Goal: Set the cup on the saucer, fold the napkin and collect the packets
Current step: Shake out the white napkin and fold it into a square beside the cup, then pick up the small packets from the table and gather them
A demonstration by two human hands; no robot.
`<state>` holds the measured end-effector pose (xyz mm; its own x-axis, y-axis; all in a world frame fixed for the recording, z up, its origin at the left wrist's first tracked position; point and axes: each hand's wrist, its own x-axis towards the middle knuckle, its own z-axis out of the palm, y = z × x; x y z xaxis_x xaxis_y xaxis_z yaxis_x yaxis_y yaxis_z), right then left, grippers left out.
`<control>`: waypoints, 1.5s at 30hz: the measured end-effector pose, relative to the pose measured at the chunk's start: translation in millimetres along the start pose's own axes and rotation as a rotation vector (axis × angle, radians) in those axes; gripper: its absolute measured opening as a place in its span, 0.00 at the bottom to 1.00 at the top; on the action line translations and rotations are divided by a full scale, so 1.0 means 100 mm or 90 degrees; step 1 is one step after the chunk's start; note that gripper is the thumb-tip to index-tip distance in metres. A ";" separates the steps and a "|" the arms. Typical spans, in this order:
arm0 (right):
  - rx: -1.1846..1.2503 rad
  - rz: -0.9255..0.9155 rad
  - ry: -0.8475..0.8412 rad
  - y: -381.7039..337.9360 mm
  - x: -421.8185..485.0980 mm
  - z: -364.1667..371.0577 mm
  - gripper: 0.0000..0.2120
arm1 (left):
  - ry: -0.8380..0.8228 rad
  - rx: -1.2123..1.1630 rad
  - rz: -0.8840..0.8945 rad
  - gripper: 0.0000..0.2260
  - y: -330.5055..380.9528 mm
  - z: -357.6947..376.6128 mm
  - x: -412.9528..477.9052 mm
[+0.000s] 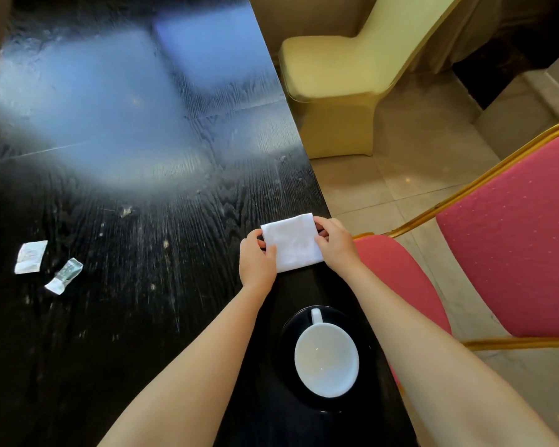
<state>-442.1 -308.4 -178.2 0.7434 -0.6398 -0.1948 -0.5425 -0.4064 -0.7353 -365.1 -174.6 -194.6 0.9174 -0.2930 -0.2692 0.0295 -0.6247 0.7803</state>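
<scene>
Napkin (292, 241), white and folded into a small rectangle, lies flat on the black wood-grain counter (142, 195), close to its right edge. Surrounding items: two small packets lie well to the left of the fingers, a flat white packet (30, 257) and, just beside it, a crumpled greenish packet (64, 275); the two are apart, not touching. Nearer the person than the fingers, between the two forearms, a white cup (326, 358) sits upright on a black saucer (286, 330), handle pointing toward the napkin. A yellow-covered chair (333, 75) stands beyond the counter's right edge, and a pink chair (504, 227) with a gold frame stands to the right of the fingers. Nothing lies between the hands and the napkin.

Left hand (257, 261) holds the napkin's left edge: the thumb lies on top of the cloth and the fingers (255, 240) curl at the edge, clamped on it. Right hand (334, 245) holds the right edge likewise, thumb on top, fingers wrapped around the far right corner. The napkin spans the gap between both sets of fingers.

Print on the white packet is too small to read.
</scene>
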 end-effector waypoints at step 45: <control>-0.228 0.004 -0.205 -2.96 -0.40 3.63 0.09 | 0.080 0.438 -0.003 0.27 -3.19 -3.58 0.26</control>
<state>-168.9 74.1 -188.0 0.7920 -0.4316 -0.4317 -0.6064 -0.6379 -0.4747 -208.6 276.0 -248.9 0.9581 -0.2293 -0.1718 -0.1866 -0.9543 0.2332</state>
